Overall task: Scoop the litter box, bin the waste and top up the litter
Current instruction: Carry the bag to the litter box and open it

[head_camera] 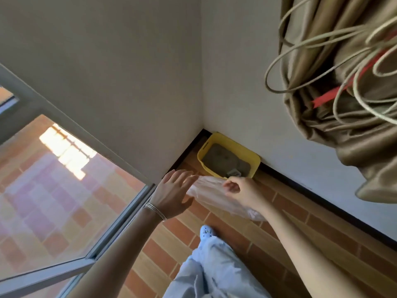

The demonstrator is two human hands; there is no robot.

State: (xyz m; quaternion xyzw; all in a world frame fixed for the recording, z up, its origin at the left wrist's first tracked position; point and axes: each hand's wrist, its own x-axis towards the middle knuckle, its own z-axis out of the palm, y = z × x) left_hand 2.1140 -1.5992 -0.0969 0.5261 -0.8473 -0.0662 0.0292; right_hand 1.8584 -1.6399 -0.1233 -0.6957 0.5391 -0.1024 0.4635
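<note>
1. Yellow litter box (235, 144) in the corner of the floor (285, 214), long side along right wall (247, 82).
2. Right hand (240, 192) pinches clear bag (211, 196), stretched lengthwise toward left hand (171, 191).
3. Left hand fingers straight, spread, at bag's end.

No words, labels, brands or numbers can be read here. The yellow litter box (236, 145) and the bag (211, 195) show no legible print. Marks on the shoe (207, 231) are too blurred to tell.

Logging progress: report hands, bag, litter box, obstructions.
Right hand pinches plastic bag. Left hand open at its edge. Litter box in corner, untouched. Curtain hangs aside.
</note>
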